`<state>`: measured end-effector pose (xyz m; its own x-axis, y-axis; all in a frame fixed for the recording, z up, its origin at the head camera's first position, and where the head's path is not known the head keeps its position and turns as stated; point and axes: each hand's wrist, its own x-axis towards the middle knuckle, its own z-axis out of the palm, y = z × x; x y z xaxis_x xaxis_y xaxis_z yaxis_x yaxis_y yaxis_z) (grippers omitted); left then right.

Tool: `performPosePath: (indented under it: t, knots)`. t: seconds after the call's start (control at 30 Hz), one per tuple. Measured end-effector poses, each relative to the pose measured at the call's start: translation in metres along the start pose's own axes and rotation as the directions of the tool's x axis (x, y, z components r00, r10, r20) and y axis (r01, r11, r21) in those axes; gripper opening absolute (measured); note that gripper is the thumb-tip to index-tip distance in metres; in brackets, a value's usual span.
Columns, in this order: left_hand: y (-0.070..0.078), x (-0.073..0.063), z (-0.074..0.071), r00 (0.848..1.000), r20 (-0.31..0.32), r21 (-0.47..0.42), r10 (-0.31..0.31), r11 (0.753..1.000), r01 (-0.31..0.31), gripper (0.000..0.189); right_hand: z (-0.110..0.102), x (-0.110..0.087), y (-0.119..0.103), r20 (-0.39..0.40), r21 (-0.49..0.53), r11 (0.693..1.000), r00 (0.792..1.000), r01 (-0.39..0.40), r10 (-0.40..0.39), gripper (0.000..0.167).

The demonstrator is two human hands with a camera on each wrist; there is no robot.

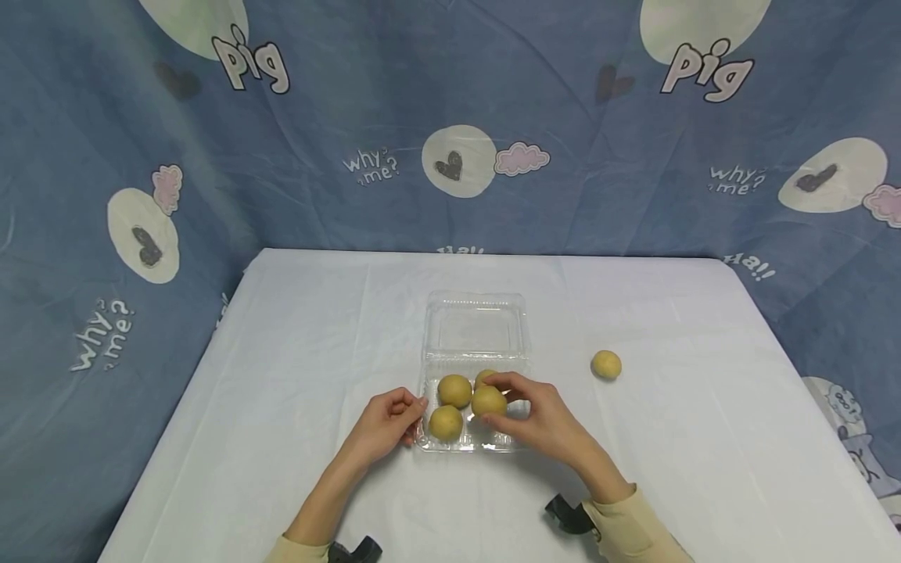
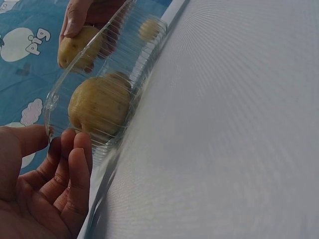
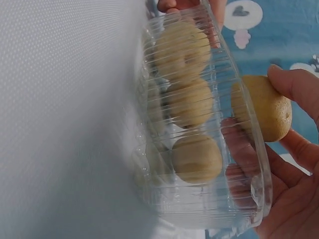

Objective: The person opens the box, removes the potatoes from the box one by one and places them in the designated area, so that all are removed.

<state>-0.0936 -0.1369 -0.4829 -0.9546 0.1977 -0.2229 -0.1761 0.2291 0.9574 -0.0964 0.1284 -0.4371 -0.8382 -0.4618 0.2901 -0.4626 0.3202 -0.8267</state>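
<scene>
A clear plastic clamshell box (image 1: 475, 328) lies with its lid folded back on the table. Its base holds three round yellow fruits (image 1: 455, 390), seen through the ribbed wall in the right wrist view. My right hand (image 1: 538, 410) grips another round yellow fruit (image 3: 266, 107) between thumb and fingers, at the rim on the box's right side. In the left wrist view that fruit shows beyond the wall. My left hand (image 1: 385, 424) pinches the box's left rim, its thumb and fingertips (image 2: 82, 142) on either side of the plastic edge.
One more round yellow fruit (image 1: 606, 365) lies on the white tablecloth (image 1: 669, 438), to the right of the box. A blue printed curtain (image 1: 394, 94) hangs behind the table and along its sides. Black wrist mounts (image 1: 568, 514) sit at both sleeves.
</scene>
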Motion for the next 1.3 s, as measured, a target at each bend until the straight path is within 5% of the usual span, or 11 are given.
performPosePath:
  t: [0.23,0.67,1.03,1.3]
  knots:
    - [0.0,0.0,0.0,1.0,-0.002,0.002,0.001,1.0,-0.001,0.026,-0.009,0.0,-0.021,0.001,-0.003,0.999,0.999,-0.052,0.052,0.042]
    - [0.001,-0.001,0.0,1.0,0.007,-0.012,0.002,1.0,-0.001,0.027,-0.01,-0.007,0.019,-0.015,0.004,0.998,0.998,-0.058,0.058,0.045]
    - [0.001,0.0,0.0,1.0,0.0,-0.006,-0.008,1.0,0.008,0.025,-0.021,-0.006,-0.013,-0.036,-0.031,0.996,0.996,-0.085,0.084,0.043]
    - [0.0,0.0,0.0,1.0,-0.001,-0.001,-0.005,1.0,0.005,0.025,-0.022,-0.014,0.016,-0.065,-0.04,0.994,0.993,-0.101,0.098,0.045]
